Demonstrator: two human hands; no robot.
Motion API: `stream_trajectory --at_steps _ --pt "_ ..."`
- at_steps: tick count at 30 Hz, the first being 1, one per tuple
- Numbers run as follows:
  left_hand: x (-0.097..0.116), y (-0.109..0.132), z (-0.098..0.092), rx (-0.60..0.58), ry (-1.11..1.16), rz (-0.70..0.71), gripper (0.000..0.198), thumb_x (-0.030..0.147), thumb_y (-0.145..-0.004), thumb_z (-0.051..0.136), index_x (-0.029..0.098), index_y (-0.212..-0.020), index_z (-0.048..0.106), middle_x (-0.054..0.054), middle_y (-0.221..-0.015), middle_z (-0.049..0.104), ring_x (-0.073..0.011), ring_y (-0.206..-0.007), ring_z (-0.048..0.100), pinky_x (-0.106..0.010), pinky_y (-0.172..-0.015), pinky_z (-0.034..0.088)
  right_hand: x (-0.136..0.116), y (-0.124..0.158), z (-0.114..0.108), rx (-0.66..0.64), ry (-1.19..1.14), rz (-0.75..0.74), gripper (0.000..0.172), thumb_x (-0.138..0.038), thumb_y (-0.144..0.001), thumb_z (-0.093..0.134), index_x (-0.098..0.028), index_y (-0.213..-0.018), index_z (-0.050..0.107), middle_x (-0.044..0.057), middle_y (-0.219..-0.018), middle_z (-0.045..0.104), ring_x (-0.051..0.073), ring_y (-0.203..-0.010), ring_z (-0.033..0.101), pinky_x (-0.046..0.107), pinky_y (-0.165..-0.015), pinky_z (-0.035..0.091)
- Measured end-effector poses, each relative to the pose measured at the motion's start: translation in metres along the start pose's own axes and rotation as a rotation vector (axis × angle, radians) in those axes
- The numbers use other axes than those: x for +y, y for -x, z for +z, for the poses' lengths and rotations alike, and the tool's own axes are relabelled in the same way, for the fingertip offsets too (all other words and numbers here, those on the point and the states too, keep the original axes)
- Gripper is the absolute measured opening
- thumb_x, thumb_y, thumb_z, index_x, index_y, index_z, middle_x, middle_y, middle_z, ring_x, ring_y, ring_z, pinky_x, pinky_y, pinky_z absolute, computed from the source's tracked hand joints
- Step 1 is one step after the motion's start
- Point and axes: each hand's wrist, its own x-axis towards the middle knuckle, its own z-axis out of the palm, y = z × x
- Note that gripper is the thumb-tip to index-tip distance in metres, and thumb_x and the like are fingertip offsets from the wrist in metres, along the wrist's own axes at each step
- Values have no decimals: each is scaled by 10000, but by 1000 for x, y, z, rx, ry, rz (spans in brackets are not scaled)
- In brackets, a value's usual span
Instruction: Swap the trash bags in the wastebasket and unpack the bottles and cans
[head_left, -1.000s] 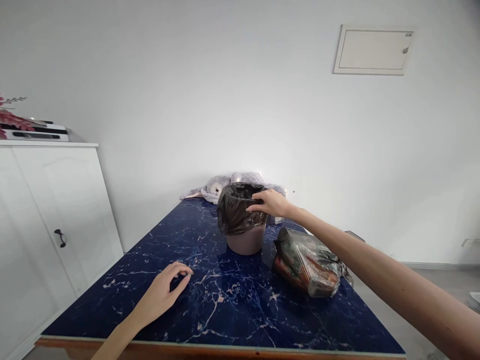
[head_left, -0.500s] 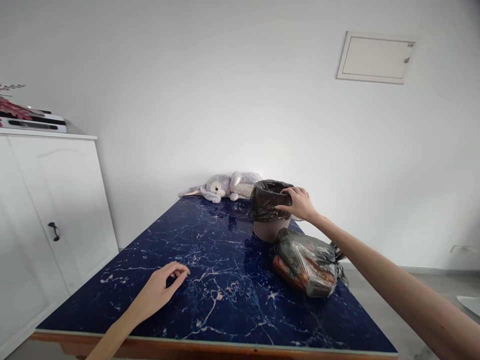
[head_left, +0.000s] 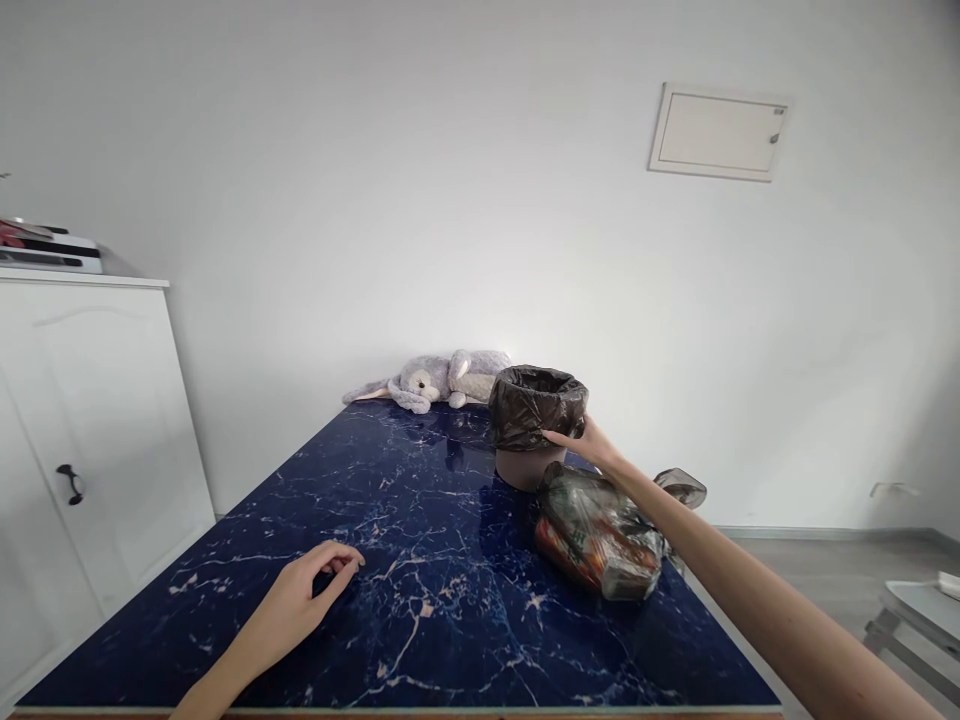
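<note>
Glossy blue marbled tabletop [head_left: 420, 625], white wall [head_left: 375, 200]; left hand [head_left: 307, 590] loosely curled, right hand [head_left: 590, 444] gripping round bin [head_left: 523, 468], crinkled black liner [head_left: 525, 415]

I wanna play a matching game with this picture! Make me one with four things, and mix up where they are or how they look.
Things:
1. stuffed bunny
2. lined bin
3. plastic bag
4. left hand

Places and looks:
A. see-through, with orange-red showing inside
B. has curled fingers
C. lying at the table's far end, by the wall
D. touched by the right hand

Right pairs: 1-C, 2-D, 3-A, 4-B
</note>
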Motion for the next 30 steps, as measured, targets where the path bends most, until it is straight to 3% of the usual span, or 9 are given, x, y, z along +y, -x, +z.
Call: stream_trajectory --at_steps 2,6,11,14,15,17,20,25,30 --pt "-1 0 -1 -8 -2 -5 463 658 -992 526 282 -1082 781 -53 -1112 789 -243 -1029 737 -325 -934 577 -11 1 -7 50 69 37 1119 -759 -673 847 -148 -1533 474 231 -1437 654 405 -1352 601 594 -1155 476" --pt "1 1 -2 -10 -11 -16 467 663 -991 519 289 -1080 783 -51 -1102 788 -244 -1016 740 -320 -909 584 -56 16 -17 181 200 -5 1088 -725 -822 759 -142 -1640 341 231 -1722 319 424 -1612 248 616 -1322 207" --pt "12 11 6 14 -21 22 424 634 -999 530 296 -1069 776 -48 -1087 781 -230 -993 738 -291 -888 582 -126 107 -10 53 282 -399 559 -457 -1057 586 -263 -1570 478 116 -1655 485 298 -1543 441 535 -1282 366" --pt "23 27 18 -21 -3 7 395 613 -1010 539 303 -1122 758 -48 -1092 778 -220 -1000 740 -269 -886 578 -134 181 0 -219 156 -486 255 -301 -1060 596 -309 -1293 699 68 -1427 700 260 -1360 638 419 -1172 506" --pt "26 34 22 -35 5 -3 391 609 -1013 541 307 -1146 750 -49 -1100 777 -218 -1013 740 -265 -896 577 -130 202 4 -261 100 -453 208 -287 -1060 593 -293 -1210 737 76 -1296 763 255 -1237 711 368 -1074 567" --pt "30 46 28 -57 18 -24 388 603 -1018 542 315 -1196 731 -48 -1118 774 -214 -1043 741 -257 -912 576 -114 235 14 -179 -2 -247 195 -328 -1071 578 -261 -1034 757 72 -1027 808 223 -954 774 282 -868 607" --pt "29 58 28 -26 22 -46 393 610 -1008 556 315 -1210 722 -45 -1089 776 -209 -1021 745 -246 -896 581 -87 259 30 -81 -119 44 359 -485 -1081 539 -230 -898 713 45 -771 750 183 -684 711 237 -657 554" --pt "15 51 21 178 -57 -54 474 682 -961 549 278 -1113 746 -51 -915 767 -215 -824 729 -264 -753 596 -68 257 42 -226 -147 283 503 -682 -1016 546 -220 -850 656 2 -635 656 163 -559 626 250 -586 479" --pt "16 48 27 201 -133 -127 517 706 -955 523 286 -1162 741 -46 -926 770 -217 -791 737 -270 -671 590 -69 253 42 -258 -126 351 564 -760 -976 530 -236 -770 569 -32 -573 568 152 -510 552 256 -534 415"
